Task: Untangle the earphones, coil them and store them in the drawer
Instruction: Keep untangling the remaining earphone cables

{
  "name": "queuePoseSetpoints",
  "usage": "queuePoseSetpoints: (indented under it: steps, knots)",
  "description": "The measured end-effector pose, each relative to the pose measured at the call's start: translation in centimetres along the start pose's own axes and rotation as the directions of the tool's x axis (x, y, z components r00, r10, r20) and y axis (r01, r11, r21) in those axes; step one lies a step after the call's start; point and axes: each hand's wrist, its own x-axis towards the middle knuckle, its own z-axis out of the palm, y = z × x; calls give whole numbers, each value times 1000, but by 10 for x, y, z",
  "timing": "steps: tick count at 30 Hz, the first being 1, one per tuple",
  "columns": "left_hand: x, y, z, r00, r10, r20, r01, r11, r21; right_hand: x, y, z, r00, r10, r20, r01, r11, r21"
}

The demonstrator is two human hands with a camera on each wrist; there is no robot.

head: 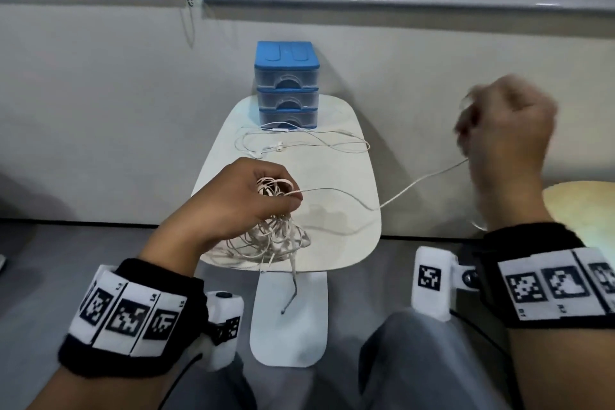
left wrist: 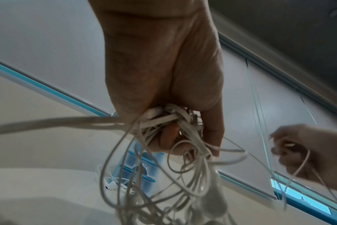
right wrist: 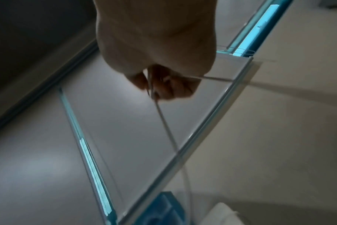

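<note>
Earphones (head: 273, 230), a pale tangled bundle, hang from the left hand (head: 239, 200) just above the near edge of the small white table (head: 349, 243), with loose loops touching or nearly touching the top and one end dangling below the edge. A single strand (head: 399, 191) runs from the bundle out to the right hand (head: 506, 130). A second, already loose white earphone set (head: 293, 140) lies on the table in front of the blue drawer unit (head: 286, 83), whose three drawers all look closed. The main risk, as I judge it, is that pulling the strand sideways while the left hand clamps the whole bundle will draw the knots tighter instead of freeing them; easing the clamp and feeding slack would avoid that. A hard pull could also strain the thin cable at an earbud or plug, or sweep the trailing loops into the loose set and tangle the two together. The dangling end could snag on the table edge. As for pose, the left hand is curled round the top of the bundle, thumb and fingers closed over several loops, knuckles up, forearm reaching in from the near left. The right hand is raised well off to the right, higher than the left, blurred, its fingers curled and pinching the strand; the right wrist view shows cable passing between the fingertips (right wrist: 164, 86).
</note>
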Motion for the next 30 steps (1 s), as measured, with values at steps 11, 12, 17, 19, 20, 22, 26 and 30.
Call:
queuePoseSetpoints:
  steps: [11,12,17,19,20,22,26,30]
  knots:
    - [3,-3,4,992,-11,-129,13,1000,16,-87,-5,43,583,219,782,36,955,-294]
    - [3,-4,5,991,-19,-134,19,1000,3,-97,-4,51,539,203,818,65,958,-280]
    - [-2,-13,7,990,-66,-128,47,988,-147,-111,24,55,603,209,770,-158,977,-142]
    - [-3,-16,7,989,-98,-108,71,970,-231,-112,31,49,600,262,755,-292,951,-98]
    - [-3,-18,8,989,-107,-106,76,962,-262,-113,34,47,595,294,748,-342,935,-95]
    - [0,-21,10,986,-117,-115,82,959,-272,-116,42,44,580,347,737,-401,909,-112]
    - [5,-24,15,980,-141,-141,107,969,-224,-113,49,43,569,409,714,-477,871,-118]
    - [7,-27,16,974,-135,-180,103,979,-178,-114,48,46,564,407,719,-456,879,-140]
